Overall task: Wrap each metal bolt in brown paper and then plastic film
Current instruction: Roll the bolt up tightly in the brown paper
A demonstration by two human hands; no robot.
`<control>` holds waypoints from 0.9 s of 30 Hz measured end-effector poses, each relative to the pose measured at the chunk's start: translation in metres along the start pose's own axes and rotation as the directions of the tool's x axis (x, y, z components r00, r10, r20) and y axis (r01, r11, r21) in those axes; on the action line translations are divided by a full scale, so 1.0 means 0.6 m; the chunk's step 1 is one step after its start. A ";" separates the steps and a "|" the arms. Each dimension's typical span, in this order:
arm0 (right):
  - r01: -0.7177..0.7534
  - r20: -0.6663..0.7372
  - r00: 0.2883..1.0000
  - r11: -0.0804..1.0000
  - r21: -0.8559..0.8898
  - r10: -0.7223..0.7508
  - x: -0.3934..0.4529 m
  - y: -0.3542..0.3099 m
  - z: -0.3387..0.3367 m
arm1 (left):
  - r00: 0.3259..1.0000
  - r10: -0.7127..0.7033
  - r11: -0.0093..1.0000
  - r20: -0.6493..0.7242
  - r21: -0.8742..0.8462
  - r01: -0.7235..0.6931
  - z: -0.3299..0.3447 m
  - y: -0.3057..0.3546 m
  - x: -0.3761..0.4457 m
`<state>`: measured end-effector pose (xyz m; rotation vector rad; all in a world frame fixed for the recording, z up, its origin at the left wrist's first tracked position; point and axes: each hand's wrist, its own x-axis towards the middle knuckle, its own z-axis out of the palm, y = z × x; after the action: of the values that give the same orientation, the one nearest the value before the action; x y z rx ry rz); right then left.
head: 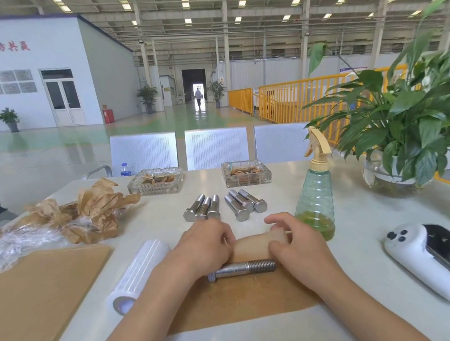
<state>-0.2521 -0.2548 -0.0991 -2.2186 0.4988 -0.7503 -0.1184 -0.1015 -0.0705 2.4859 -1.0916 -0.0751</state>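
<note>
The paper-wrapping step is judged to be in hand: the far edge of a brown paper sheet (241, 300) is pinched and curled over by the left hand (207, 242) and the right hand (290, 240), which are held a little apart at either end of the fold. A hex bolt (242, 269) is laid across the sheet just nearside of the hands, still bare. Next, the fold would need to be drawn over the bolt and rolled tight; the plastic film roll (137, 275), left of the left hand, is not yet needed, and six bare bolts (223, 207) are left beyond the hands on the counter (364, 219).
</note>
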 end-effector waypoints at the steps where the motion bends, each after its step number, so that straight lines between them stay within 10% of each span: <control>1: -0.002 -0.021 1.000 0.999 0.038 0.003 0.000 0.000 -0.001 | 1.000 0.015 1.000 -0.007 0.003 -0.015 -0.002 0.001 -0.002; 9: 0.111 -0.065 0.993 0.983 0.148 -0.102 -0.014 -0.013 -0.020 | 0.978 0.163 0.987 -0.126 0.035 -0.160 -0.035 0.013 -0.043; 21: 0.400 0.228 0.909 0.882 -0.248 -0.348 -0.088 -0.022 -0.053 | 0.960 0.275 0.961 -0.054 0.005 -0.275 -0.048 -0.006 -0.097; 27: 0.395 0.143 0.918 0.890 -0.226 -0.371 -0.094 -0.025 -0.053 | 0.973 0.228 0.973 0.033 0.019 -0.228 -0.057 -0.016 -0.094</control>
<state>-0.3131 -0.2306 -0.0906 -2.6199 0.1046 -0.8095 -0.1435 -0.0430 -0.0499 2.3677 -1.3901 -0.0332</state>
